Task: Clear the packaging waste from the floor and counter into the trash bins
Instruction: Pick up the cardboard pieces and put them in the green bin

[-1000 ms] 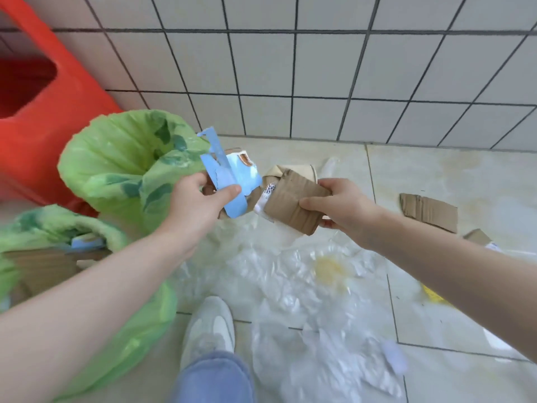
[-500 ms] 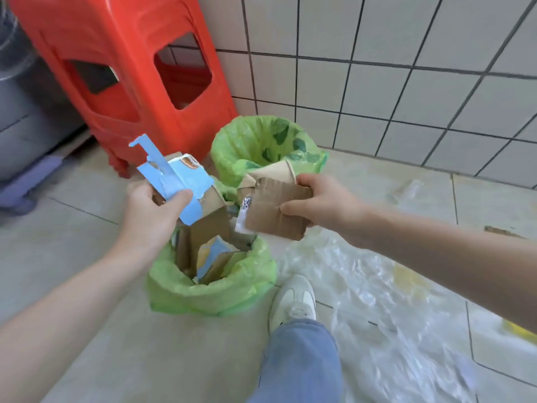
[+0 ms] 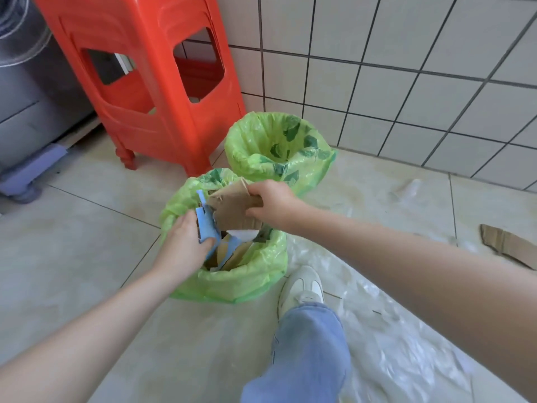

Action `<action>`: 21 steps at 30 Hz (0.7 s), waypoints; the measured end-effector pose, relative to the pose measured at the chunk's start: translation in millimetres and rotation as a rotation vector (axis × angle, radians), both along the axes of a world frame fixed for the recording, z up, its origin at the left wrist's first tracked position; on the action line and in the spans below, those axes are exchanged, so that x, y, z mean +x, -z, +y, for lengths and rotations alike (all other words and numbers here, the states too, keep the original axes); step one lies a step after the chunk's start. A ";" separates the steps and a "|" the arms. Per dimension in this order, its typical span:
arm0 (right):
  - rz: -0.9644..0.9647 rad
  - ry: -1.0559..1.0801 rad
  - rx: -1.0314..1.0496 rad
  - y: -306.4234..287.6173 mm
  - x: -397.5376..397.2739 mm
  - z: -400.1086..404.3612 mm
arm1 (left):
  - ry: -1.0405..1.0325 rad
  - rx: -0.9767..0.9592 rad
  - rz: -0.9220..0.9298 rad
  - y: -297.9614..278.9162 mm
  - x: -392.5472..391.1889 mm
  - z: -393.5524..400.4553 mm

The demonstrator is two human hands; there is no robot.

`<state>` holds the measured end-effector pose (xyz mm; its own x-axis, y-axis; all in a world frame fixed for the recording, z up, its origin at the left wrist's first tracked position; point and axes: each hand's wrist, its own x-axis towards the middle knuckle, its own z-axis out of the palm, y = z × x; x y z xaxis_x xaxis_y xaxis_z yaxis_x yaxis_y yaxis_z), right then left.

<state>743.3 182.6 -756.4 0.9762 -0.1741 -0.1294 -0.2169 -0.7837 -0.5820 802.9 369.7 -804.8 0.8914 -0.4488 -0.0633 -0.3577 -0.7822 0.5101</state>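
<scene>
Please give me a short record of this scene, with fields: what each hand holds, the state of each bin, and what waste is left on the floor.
left hand: grips blue carton piece over the near bin
right hand: grips brown cardboard piece over the near bin
near bin: green liner, already holds cardboard scraps
far bin: green liner, contents not visible
floor waste: clear plastic film, cardboard scrap at right
nearby: red stool behind the bins
</scene>
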 end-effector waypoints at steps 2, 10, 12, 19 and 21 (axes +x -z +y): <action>0.163 -0.101 -0.149 11.3 -2.6 1.9 | -0.011 0.028 0.021 1.7 -0.6 0.5; 0.136 -0.146 -0.326 9.5 -28.7 -0.2 | 0.031 0.141 0.049 -6.4 -7.5 -7.5; 0.100 -0.081 -0.266 0.5 -45.7 -11.8 | 0.041 0.128 -0.020 -15.6 -8.5 -9.2; 0.311 0.057 -0.177 -18.6 -170.0 -74.4 | 0.233 -0.038 -0.197 -62.1 -45.5 -48.3; 0.347 0.131 -0.177 -23.6 -196.5 -92.0 | 0.318 -0.045 -0.164 -66.6 -61.8 -67.6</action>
